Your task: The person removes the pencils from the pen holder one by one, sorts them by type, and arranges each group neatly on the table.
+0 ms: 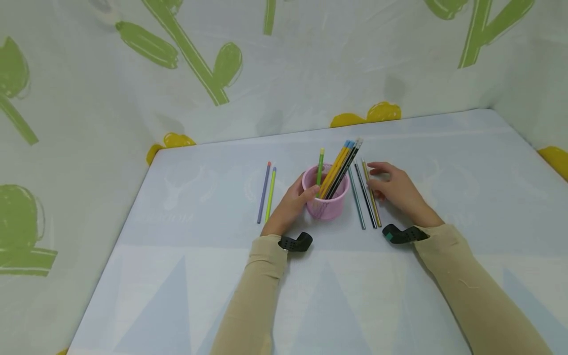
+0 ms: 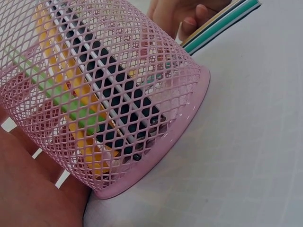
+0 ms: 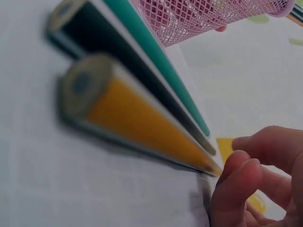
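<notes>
My left hand [image 1: 288, 206] grips a pink mesh pencil cup [image 1: 326, 211] from its left side, the thumb over the rim. A green pencil [image 1: 320, 165], yellow pencils [image 1: 334, 170] and black pencils [image 1: 344, 170] lean inside it. To the cup's right, a teal pencil [image 1: 357, 202], a black pencil [image 1: 365, 199] and a yellow pencil [image 3: 142, 120] lie side by side on the table. By the far end of that yellow pencil is my right hand [image 1: 397, 190], its fingers loosely bent. Whether a fingertip touches the pencil is hard to tell.
Left of the cup, a purple pencil [image 1: 264, 195] and a yellow-green pencil [image 1: 270, 192] lie on the pale table [image 1: 186, 217]. A white wall covering with green plant shapes [image 1: 148, 44] stands along the table's back and sides.
</notes>
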`<act>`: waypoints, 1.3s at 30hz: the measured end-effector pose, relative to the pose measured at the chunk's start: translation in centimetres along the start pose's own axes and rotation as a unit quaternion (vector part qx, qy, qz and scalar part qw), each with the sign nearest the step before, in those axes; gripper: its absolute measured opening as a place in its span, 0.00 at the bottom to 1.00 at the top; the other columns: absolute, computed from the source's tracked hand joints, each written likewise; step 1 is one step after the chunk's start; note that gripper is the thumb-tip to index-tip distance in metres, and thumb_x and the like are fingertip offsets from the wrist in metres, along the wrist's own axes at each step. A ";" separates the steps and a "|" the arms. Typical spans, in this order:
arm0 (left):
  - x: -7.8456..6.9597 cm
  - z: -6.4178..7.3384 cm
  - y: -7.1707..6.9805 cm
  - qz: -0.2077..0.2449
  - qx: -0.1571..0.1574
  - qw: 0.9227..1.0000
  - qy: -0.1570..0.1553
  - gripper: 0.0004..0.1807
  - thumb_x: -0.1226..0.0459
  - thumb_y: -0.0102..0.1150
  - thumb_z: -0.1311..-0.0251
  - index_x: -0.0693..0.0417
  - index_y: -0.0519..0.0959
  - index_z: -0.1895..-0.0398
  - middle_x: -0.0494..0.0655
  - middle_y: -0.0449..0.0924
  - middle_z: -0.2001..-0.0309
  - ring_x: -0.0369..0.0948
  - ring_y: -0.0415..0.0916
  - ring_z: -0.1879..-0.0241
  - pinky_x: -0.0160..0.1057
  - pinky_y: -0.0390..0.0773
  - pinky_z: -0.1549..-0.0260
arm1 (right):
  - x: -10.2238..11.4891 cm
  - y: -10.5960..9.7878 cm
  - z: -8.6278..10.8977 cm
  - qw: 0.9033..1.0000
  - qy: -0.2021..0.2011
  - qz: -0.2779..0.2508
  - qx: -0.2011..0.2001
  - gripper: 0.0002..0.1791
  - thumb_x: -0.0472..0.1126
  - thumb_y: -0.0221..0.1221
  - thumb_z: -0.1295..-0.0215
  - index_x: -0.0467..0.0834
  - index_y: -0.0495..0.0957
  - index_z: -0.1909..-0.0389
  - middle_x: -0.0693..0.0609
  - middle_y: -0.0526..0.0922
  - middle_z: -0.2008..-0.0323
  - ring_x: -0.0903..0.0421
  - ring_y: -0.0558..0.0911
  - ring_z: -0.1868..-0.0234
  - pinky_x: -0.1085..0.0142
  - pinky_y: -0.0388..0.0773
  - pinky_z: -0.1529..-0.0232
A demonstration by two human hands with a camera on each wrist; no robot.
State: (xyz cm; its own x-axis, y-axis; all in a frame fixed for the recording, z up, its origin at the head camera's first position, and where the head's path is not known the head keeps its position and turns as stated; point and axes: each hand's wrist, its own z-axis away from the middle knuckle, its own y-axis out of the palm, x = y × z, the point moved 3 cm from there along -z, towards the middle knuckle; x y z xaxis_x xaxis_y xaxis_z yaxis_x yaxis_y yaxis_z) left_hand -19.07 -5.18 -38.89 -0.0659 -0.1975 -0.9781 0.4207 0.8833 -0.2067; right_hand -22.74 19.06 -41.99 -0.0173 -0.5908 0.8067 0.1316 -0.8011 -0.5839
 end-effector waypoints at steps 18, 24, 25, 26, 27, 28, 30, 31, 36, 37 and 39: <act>2.7 -1.2 -0.2 -0.009 -0.020 1.000 0.017 0.29 0.45 0.45 0.43 0.27 0.55 0.37 0.33 0.60 0.39 0.33 0.56 0.40 0.45 0.54 0.41 | 1.2 0.2 0.7 0.976 -0.092 -0.196 -0.010 0.27 0.54 0.48 0.36 0.48 0.61 0.38 0.48 0.72 0.49 0.52 0.77 0.53 0.69 0.74 0.56; 2.7 -1.2 -0.3 -0.014 -0.017 1.000 0.019 0.30 0.44 0.45 0.43 0.27 0.54 0.36 0.33 0.58 0.38 0.33 0.54 0.39 0.46 0.54 0.41 | 2.7 1.1 1.3 0.972 -0.131 -0.192 0.022 0.26 0.55 0.47 0.36 0.53 0.61 0.38 0.52 0.70 0.47 0.55 0.73 0.49 0.61 0.70 0.50; 2.7 -1.2 -0.3 -0.015 -0.017 1.000 0.020 0.30 0.44 0.45 0.43 0.27 0.54 0.36 0.33 0.58 0.38 0.33 0.54 0.39 0.47 0.54 0.41 | 3.0 1.3 1.4 0.971 -0.134 -0.197 0.030 0.26 0.55 0.47 0.36 0.53 0.61 0.38 0.52 0.70 0.46 0.55 0.72 0.47 0.60 0.70 0.49; 2.7 -1.2 -0.3 -0.015 -0.017 1.000 0.020 0.30 0.44 0.45 0.43 0.27 0.54 0.36 0.33 0.58 0.38 0.33 0.54 0.39 0.47 0.54 0.41 | 3.2 1.5 1.5 0.971 -0.134 -0.195 0.037 0.27 0.55 0.47 0.36 0.54 0.60 0.37 0.52 0.68 0.44 0.55 0.71 0.46 0.59 0.69 0.48; 2.7 -1.2 -0.3 -0.015 -0.017 1.000 0.020 0.30 0.43 0.45 0.43 0.27 0.54 0.36 0.33 0.58 0.38 0.33 0.54 0.39 0.47 0.54 0.41 | 3.5 1.6 1.6 0.971 -0.133 -0.195 0.044 0.27 0.56 0.46 0.36 0.53 0.59 0.37 0.53 0.67 0.43 0.55 0.69 0.44 0.58 0.68 0.47; 2.8 -1.2 -0.3 -0.014 -0.017 1.000 0.018 0.30 0.43 0.45 0.43 0.27 0.54 0.36 0.33 0.58 0.38 0.33 0.54 0.39 0.47 0.54 0.41 | 3.8 1.8 1.7 0.972 -0.129 -0.190 0.052 0.29 0.56 0.46 0.36 0.53 0.58 0.36 0.53 0.65 0.41 0.55 0.67 0.43 0.57 0.66 0.46; 2.8 -1.2 -0.3 -0.012 -0.017 1.000 0.014 0.31 0.43 0.45 0.44 0.28 0.54 0.36 0.34 0.59 0.38 0.34 0.55 0.39 0.47 0.54 0.41 | 4.2 2.2 2.0 0.974 -0.116 -0.180 0.069 0.31 0.57 0.46 0.36 0.53 0.54 0.34 0.53 0.62 0.38 0.55 0.63 0.39 0.54 0.62 0.43; 2.9 -1.1 -0.3 -0.012 -0.018 1.000 0.011 0.31 0.43 0.45 0.44 0.28 0.54 0.36 0.34 0.59 0.38 0.34 0.55 0.39 0.46 0.54 0.41 | 4.3 2.4 2.1 0.976 -0.110 -0.173 0.078 0.32 0.58 0.46 0.37 0.53 0.52 0.33 0.53 0.60 0.37 0.54 0.60 0.38 0.53 0.60 0.42; 2.9 -1.0 -0.3 -0.017 -0.019 1.000 0.005 0.31 0.43 0.45 0.44 0.28 0.54 0.36 0.35 0.58 0.37 0.34 0.55 0.39 0.46 0.54 0.41 | 5.1 3.2 2.6 0.970 -0.118 -0.172 0.127 0.35 0.53 0.49 0.37 0.55 0.45 0.31 0.54 0.49 0.32 0.53 0.49 0.33 0.49 0.54 0.40; 2.9 -1.0 -0.3 -0.017 -0.019 1.000 0.008 0.30 0.44 0.45 0.43 0.28 0.54 0.36 0.35 0.58 0.38 0.34 0.55 0.39 0.46 0.54 0.41 | 5.2 3.4 2.6 0.966 -0.125 -0.180 0.138 0.36 0.51 0.50 0.37 0.56 0.44 0.31 0.56 0.47 0.32 0.53 0.48 0.33 0.50 0.54 0.40; 2.8 -1.0 -0.3 -0.015 -0.018 1.000 0.014 0.30 0.44 0.45 0.42 0.28 0.54 0.36 0.35 0.59 0.38 0.34 0.55 0.39 0.46 0.55 0.41 | 5.4 3.7 2.6 0.955 -0.143 -0.205 0.158 0.37 0.46 0.52 0.37 0.57 0.43 0.31 0.56 0.46 0.32 0.53 0.49 0.33 0.51 0.55 0.40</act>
State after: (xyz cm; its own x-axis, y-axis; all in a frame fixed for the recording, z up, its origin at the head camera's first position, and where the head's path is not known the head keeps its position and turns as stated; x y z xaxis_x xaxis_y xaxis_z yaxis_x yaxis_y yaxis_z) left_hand -20.27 -5.54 -41.59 -0.1037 -0.2122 -0.9717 0.3855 0.8920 -0.2359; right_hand -19.73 13.20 -39.58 0.1346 -0.1469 0.9800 0.4661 -0.8633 -0.1934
